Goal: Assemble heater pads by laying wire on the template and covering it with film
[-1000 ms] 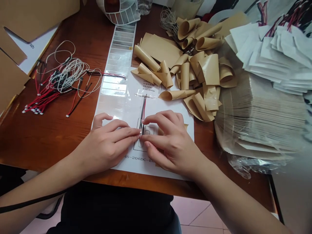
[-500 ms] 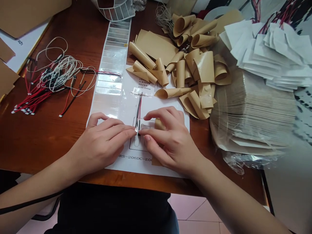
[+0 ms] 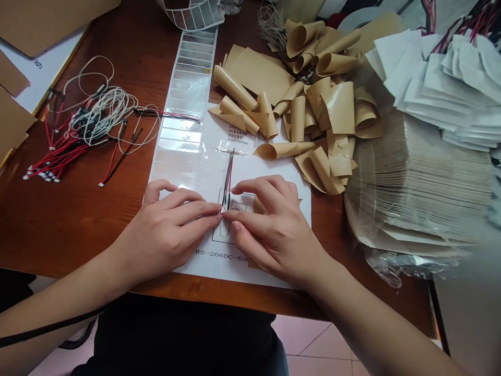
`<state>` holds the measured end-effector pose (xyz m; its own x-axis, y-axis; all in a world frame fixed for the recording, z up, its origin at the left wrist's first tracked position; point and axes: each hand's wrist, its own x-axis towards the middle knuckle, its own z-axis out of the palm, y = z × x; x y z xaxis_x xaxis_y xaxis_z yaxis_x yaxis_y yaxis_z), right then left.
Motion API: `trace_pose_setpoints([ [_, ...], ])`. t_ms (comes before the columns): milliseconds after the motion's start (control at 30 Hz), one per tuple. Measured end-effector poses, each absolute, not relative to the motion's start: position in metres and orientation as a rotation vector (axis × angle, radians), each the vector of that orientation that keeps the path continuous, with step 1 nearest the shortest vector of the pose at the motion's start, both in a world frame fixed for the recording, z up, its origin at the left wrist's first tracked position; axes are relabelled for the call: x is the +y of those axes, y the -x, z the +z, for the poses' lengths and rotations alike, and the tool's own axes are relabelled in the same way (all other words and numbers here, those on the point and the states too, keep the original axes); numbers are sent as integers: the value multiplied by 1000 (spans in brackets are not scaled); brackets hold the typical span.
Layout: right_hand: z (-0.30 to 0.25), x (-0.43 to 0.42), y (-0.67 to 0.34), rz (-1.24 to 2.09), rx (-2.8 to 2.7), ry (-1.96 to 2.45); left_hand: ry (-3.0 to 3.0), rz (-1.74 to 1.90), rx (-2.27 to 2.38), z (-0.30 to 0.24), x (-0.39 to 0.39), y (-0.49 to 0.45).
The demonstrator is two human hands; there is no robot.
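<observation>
At the far left, flat cardboard pieces run off the edge of the view. Beside them, a tangled bundle of red and white wires lies on the brown counter, untouched. Next comes a long strip of clear labels, running from a roll at the top down to your left hand.

In the centre, both your hands rest on a white printed sheet. A thin red and black wire lead lies straight on it, its top end under a clear label. Your left fingers and right fingers are closed together, tip to tip, pinching the lead's lower end over an outlined box on the sheet. Your right hand partly covers a brown scrap.

To the right, a heap of curled brown backing papers suggests many pieces are already done. A thick stack of sheets in clear wrap and the wire bundle suggest plenty is left. White pads with wires pile up at the top right.

Your fingertips hide what sits at the lead's end. The sheet's print is partly covered, and the pads and roll are cut off by the frame.
</observation>
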<state>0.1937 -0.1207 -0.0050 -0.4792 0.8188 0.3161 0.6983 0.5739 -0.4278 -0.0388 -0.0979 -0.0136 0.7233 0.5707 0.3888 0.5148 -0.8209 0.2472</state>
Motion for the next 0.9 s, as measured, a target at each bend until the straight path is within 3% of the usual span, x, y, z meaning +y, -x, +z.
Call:
trace_pose_setpoints([
  [900,-9,-121,-193,306,-2231,1235,-2666,628,872,-12,-96,42],
])
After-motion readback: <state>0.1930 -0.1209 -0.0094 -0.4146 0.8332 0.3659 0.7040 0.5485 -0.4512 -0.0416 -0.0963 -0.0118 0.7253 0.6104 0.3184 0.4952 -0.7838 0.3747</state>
